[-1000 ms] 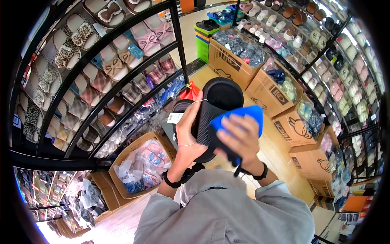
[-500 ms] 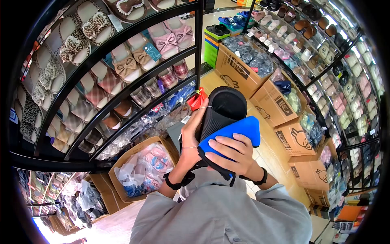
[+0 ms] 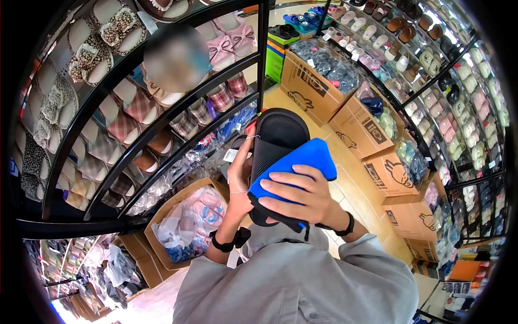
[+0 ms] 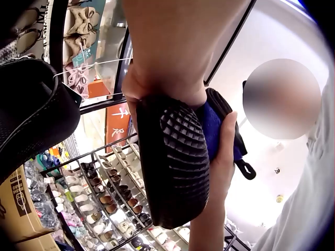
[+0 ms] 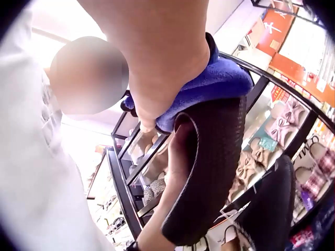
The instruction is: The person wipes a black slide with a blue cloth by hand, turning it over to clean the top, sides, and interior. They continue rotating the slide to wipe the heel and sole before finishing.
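Note:
My left hand [image 3: 240, 181] grips a black slide sandal [image 3: 283, 127] upright in front of the chest, its thumb and fingers around the side. Its ridged black sole [image 4: 183, 162] faces the left wrist camera. A second black slide [image 5: 269, 204] hangs beside it on a thin white string [image 4: 99, 65], and a white price tag [image 3: 230, 155] shows by the left fingers. My right hand [image 3: 302, 194] holds a blue plush pad [image 3: 310, 156] with black edging against the sandal's strap, fingers spread across it and thumb beneath. A black loop [image 4: 246, 170] sticks out from the pad's end.
A black rack [image 3: 135, 143] of bow and plaid slippers stands close on the left. Below it sits an open carton [image 3: 178, 259] of bagged slippers. Several cartons [image 3: 399, 183] line the right side of the floor, before shelves full of shoes [image 3: 448, 102].
The right hand, blurred at first over the pad, has come left with it onto the sandal's strap and is now sharp. Sandal, pad and hands have shifted slightly left since the middle frame.

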{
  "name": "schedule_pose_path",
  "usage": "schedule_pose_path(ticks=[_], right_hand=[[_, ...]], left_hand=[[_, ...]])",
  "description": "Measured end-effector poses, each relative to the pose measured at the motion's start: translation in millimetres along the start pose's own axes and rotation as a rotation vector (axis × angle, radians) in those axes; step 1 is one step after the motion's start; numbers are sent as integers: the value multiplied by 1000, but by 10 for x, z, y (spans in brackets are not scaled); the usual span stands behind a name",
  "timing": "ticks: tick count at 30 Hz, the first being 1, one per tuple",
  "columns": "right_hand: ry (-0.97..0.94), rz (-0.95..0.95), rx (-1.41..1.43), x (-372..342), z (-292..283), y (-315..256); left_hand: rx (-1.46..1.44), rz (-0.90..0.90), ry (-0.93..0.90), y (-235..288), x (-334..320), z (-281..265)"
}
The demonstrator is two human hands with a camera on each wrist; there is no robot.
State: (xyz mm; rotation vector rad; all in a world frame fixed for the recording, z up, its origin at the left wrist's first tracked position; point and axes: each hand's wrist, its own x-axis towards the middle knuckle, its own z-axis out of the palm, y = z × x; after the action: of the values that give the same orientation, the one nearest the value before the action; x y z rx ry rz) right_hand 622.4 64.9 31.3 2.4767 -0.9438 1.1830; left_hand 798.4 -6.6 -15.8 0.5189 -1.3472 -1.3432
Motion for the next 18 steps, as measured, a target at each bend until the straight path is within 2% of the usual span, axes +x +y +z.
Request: schedule_pose_path(ticks=[1,2,4,6,8,9,12,13,14,16,17,18], right_hand=[[-6,22,31,7,-20,62],[-11,45,61,15,-49,141],[12,195,39,20,-101,273],[61,266,-7,49,-68,249],[23,202,5,14,-42,84],[-9,162,49,-2,-43,-13],[-89,-1,42,-19,-101,-113],[-78,4,78,-50,-108,-30],[-102,60,112,-55,-159,31],[-26,215,69,-73,-189,152],[37,243,20,-89,-158,198],[67,248,-12,-119,-105,188]], left_hand=[[-196,-21,-34,-80,-18,-49],[-198,-24,-36,-115,-34,-59],[-24,27,-14,-148,-70,-56],[-33,38,-41,-127,-65,-50],[11,-78,-5,-46,-60,-5],[3,98,-95,-79,-27,-50],[-122,-174,25,-114,-96,13],[-119,-181,3,-73,-117,19],[-86,104,-146,-177,-146,-82],[87,65,-87,-127,-183,-39],[41,-36,-36,-99,-202,-2],[46,-35,-28,-54,-213,7]])
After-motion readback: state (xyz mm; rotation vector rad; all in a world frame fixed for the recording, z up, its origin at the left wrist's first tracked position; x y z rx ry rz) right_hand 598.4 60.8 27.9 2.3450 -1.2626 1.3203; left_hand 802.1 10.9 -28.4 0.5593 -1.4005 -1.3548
